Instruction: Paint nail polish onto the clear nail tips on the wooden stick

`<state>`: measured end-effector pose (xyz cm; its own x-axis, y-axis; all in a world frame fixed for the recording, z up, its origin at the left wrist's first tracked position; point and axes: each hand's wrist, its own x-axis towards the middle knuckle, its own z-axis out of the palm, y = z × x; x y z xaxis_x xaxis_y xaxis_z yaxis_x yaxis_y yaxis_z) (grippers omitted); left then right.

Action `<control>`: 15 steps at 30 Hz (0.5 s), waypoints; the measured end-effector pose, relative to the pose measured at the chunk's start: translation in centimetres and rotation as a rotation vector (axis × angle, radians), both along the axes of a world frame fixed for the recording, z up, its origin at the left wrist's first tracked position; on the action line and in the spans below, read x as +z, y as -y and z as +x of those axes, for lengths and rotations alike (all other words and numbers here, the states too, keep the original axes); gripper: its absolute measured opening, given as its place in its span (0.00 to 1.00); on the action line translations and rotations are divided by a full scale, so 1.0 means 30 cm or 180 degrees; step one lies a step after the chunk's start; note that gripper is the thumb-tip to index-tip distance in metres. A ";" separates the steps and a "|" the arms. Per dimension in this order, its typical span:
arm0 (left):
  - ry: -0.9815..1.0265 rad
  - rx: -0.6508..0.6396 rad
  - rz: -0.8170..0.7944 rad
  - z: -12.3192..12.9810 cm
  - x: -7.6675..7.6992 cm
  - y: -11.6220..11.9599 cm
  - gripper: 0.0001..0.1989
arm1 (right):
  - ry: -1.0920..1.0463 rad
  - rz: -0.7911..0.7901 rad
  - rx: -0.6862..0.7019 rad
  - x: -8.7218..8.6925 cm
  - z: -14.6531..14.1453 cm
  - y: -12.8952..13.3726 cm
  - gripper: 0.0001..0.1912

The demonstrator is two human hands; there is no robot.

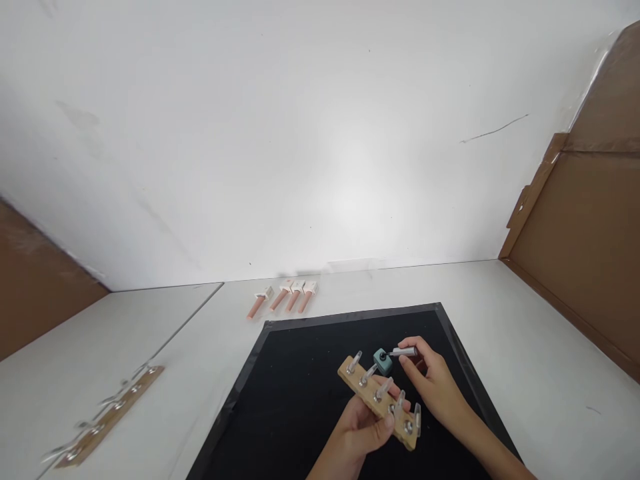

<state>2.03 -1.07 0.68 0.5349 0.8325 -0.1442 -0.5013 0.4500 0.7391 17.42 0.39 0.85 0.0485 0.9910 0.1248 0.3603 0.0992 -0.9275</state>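
My left hand (pixel 357 430) is closed around a wooden nail-tip stand (pixel 370 395), thumb on its near edge, tilted above the black mat. Several clear nail tips (pixel 384 387) stick up from round metal mounts along it. My right hand (pixel 431 377) pinches the silver-grey cap of a nail polish brush (pixel 406 351). The dark brush stem points left to the neck of a teal nail polish bottle (pixel 383 363), just beyond the stand. Whether the bristles are inside the neck or just at its mouth I cannot tell.
Several pink-capped bottles (pixel 295 297) lie behind the black mat (pixel 295 373). A second wooden stand with clear tips (pixel 117 407) rests on the white table at left. Brown cardboard panels (pixel 580 220) rise on both sides, with a white wall (pixel 300 133) behind.
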 end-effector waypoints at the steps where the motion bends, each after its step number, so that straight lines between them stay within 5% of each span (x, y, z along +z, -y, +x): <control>1: -0.0012 -0.0001 -0.0009 -0.001 0.003 0.001 0.16 | 0.0018 0.0007 -0.0001 -0.001 0.001 -0.001 0.06; 15: -0.0372 0.0156 -0.0172 -0.008 0.036 0.016 0.16 | -0.0074 0.0059 0.0004 0.008 0.010 -0.004 0.05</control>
<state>1.78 -1.54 1.76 0.4708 0.8465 -0.2486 -0.4354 0.4680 0.7690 17.71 0.51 1.10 0.0505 0.9886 0.1419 0.3385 0.1168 -0.9337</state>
